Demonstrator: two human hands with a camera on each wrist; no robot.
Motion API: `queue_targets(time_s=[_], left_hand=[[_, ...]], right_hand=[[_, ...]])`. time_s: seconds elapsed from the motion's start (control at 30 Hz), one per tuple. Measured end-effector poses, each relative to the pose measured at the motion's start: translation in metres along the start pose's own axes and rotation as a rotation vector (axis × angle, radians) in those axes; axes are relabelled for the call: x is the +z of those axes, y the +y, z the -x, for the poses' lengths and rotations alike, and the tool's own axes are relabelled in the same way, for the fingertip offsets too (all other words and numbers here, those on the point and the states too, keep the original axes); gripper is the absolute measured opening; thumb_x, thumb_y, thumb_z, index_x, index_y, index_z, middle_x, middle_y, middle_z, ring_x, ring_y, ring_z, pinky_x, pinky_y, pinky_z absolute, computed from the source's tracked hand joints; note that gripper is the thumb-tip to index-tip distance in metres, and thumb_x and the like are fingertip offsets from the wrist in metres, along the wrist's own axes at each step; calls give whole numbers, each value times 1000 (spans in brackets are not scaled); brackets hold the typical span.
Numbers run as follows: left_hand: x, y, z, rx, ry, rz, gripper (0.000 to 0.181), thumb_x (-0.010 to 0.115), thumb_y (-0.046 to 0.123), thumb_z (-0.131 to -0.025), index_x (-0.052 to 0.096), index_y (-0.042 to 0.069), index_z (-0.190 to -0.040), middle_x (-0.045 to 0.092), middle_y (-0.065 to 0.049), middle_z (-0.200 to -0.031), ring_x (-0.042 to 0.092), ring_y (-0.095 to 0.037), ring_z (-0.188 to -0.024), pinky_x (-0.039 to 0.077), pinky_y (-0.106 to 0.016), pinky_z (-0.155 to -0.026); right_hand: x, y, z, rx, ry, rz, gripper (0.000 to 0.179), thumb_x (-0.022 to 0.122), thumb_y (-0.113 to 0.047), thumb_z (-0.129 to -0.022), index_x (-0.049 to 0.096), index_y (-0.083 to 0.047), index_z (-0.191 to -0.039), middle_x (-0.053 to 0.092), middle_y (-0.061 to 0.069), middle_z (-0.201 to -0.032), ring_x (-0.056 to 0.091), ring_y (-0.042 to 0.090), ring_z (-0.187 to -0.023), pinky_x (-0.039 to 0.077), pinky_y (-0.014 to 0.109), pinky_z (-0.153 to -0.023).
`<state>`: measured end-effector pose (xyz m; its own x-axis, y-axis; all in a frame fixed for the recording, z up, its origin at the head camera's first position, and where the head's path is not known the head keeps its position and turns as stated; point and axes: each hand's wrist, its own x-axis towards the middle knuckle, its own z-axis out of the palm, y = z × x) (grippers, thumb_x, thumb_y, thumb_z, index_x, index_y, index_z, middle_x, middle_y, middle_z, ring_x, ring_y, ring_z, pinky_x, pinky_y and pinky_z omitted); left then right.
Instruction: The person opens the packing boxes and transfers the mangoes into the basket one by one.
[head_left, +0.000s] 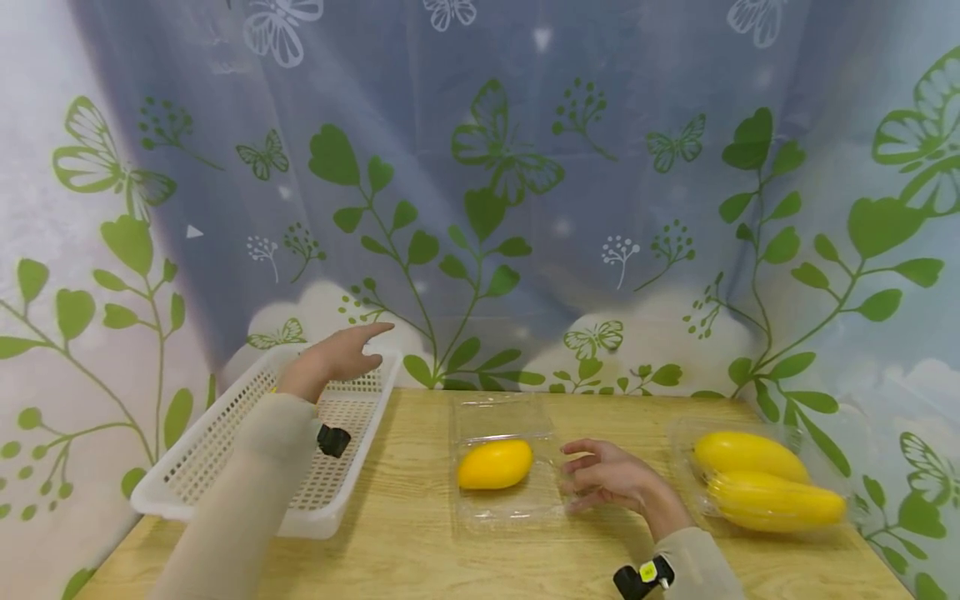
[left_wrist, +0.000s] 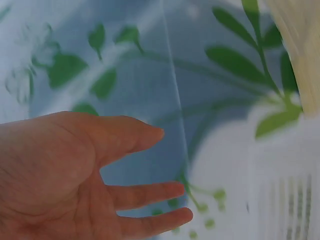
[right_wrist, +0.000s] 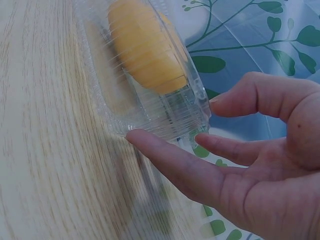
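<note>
My left hand (head_left: 333, 362) hovers over the far part of a white perforated plastic basket (head_left: 315, 523), its fingers extended and grasping nothing. In the left wrist view that hand (left_wrist: 65, 170) has thumb and fingers spread apart. A clear plastic box (head_left: 506, 515) stands at the middle of the table with one yellow mango (head_left: 495, 465) inside. At its right side is my right hand (head_left: 611, 475), fingers loosely bent and spread. Seen from the right wrist, the fingertips lie at the end of the box, against or very near its edge, without gripping it.
To the right, another clear plastic box (head_left: 693, 492) holds two large yellow mangoes (head_left: 776, 500). Bits of yellow and orange show in the basket, mostly hidden by my left arm. A patterned curtain (head_left: 420, 208) hangs behind the wooden table (head_left: 420, 550).
</note>
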<state>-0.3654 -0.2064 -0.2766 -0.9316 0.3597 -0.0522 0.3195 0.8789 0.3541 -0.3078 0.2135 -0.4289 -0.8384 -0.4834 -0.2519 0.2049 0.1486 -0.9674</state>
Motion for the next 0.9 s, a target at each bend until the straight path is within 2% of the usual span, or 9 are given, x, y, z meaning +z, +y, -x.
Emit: queue_targets(time_s=[0.1, 0.13, 0.17, 0.23, 0.33, 0.37, 0.4, 0.5, 0.9], left_hand=[[9, 19, 2, 47, 6, 11, 65, 48, 13, -107, 21, 12, -166, 26, -25, -168, 59, -43, -123, 43, -56, -106], [12, 24, 2, 59, 10, 6, 65, 50, 13, -107, 22, 12, -165, 28, -24, -168, 61, -42, -120, 44, -56, -108], [15, 30, 2, 71, 11, 5, 65, 51, 13, -106, 23, 12, -165, 30, -25, -167, 64, -41, -107, 45, -55, -108], [21, 40, 3, 93, 9, 12, 65, 52, 12, -105, 25, 13, -165, 33, -25, -165, 63, -39, -102, 46, -54, -103], [31, 51, 2, 122, 13, 27, 64, 54, 13, -105, 29, 13, -164, 36, -24, -164, 52, -42, -136, 42, -57, -115], [34, 55, 2, 132, 11, 38, 64, 55, 13, -104, 29, 13, -163, 36, -23, -164, 51, -42, -139, 41, -57, -116], [37, 58, 2, 143, 9, 43, 64, 55, 13, -104, 30, 12, -163, 36, -23, -165, 39, -43, -149, 38, -58, -120], [46, 67, 1, 156, -2, 63, 62, 56, 12, -104, 33, 12, -162, 37, -20, -165, 34, -41, -153, 33, -59, -123], [82, 87, -8, 180, -42, 75, 61, 62, 15, -103, 40, 15, -159, 41, -11, -164, 39, -36, -152, 38, -55, -121]], right_hand=[[1, 0, 0, 4, 1, 3, 76, 57, 5, -91, 19, 11, -156, 42, 32, -141, 68, 30, -109, 63, 47, -89], [2, -1, 0, 4, 2, 4, 76, 57, 5, -91, 19, 11, -156, 42, 33, -141, 68, 30, -109, 63, 47, -89], [2, -1, 0, 3, 4, 5, 76, 58, 5, -91, 19, 11, -156, 41, 33, -141, 68, 30, -108, 63, 47, -89], [2, -1, 0, -1, 8, 6, 76, 58, 5, -90, 19, 11, -155, 41, 33, -141, 67, 29, -107, 63, 47, -89], [2, -2, 0, -7, 14, 6, 76, 58, 5, -90, 19, 11, -155, 42, 32, -140, 67, 28, -105, 63, 46, -88], [2, -2, 0, -9, 15, 5, 76, 58, 5, -90, 20, 11, -155, 42, 32, -139, 67, 28, -104, 63, 46, -88], [2, -1, 0, -11, 14, 4, 76, 58, 5, -90, 19, 11, -155, 43, 31, -139, 67, 27, -103, 63, 46, -88], [1, 0, 0, -13, 9, 0, 76, 58, 5, -90, 19, 11, -155, 44, 31, -138, 67, 26, -102, 63, 47, -89], [2, -1, 0, -13, 3, 13, 76, 56, 5, -89, 19, 12, -155, 42, 32, -139, 67, 27, -106, 63, 47, -89]])
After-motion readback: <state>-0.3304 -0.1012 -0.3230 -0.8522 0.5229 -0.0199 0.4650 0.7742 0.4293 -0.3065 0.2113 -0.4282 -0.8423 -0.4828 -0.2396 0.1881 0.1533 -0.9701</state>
